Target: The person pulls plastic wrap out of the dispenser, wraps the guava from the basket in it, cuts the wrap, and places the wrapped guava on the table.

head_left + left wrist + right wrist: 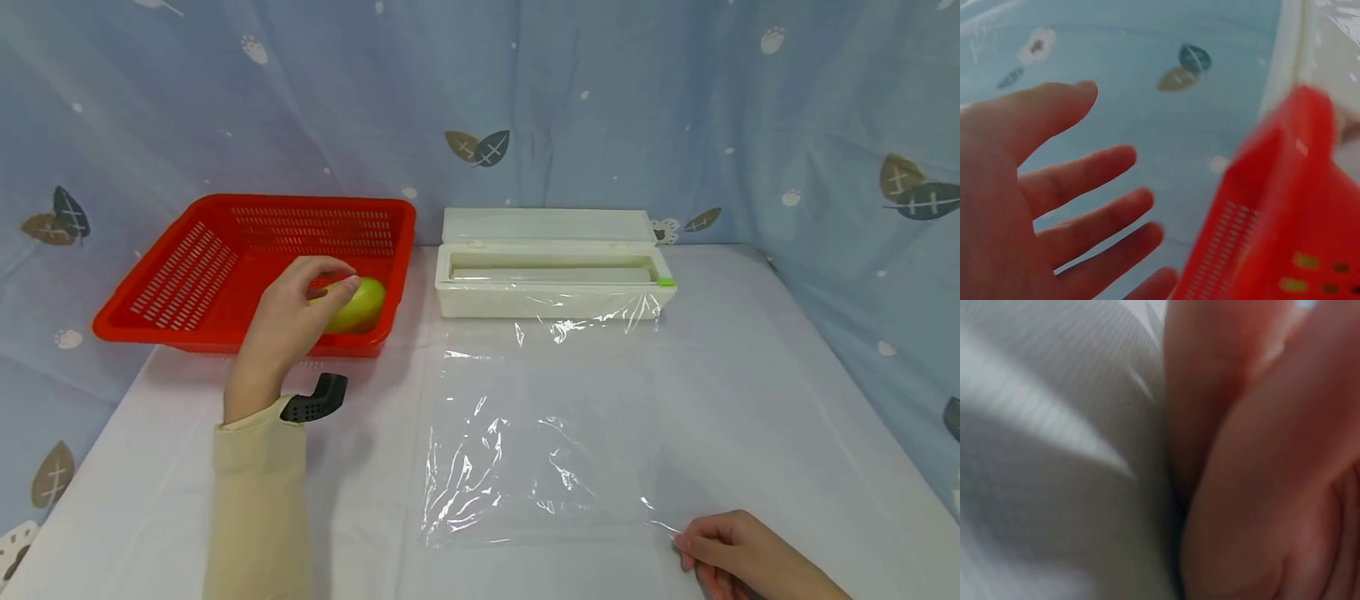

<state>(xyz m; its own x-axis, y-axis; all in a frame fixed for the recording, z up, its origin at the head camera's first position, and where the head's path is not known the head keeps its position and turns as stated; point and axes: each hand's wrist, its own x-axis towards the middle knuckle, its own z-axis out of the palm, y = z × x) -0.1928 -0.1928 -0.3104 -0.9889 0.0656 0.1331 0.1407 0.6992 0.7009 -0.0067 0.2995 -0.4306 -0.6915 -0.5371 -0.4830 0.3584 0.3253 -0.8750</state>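
A green apple lies in the near right corner of the red plastic basket. My left hand is at the basket's near side, its thumb and index finger in front of the apple in the head view; contact is not clear. In the left wrist view the left hand has its fingers spread and nothing between them. A sheet of clear plastic wrap stretches over the table from a white dispenser box. At the sheet's near right corner, my right hand pinches the film between thumb and fingers.
The dispenser's lid stands raised at the back, and a small green piece sits at its right end. A white cloth covers the table. Behind hangs a blue curtain with leaf prints.
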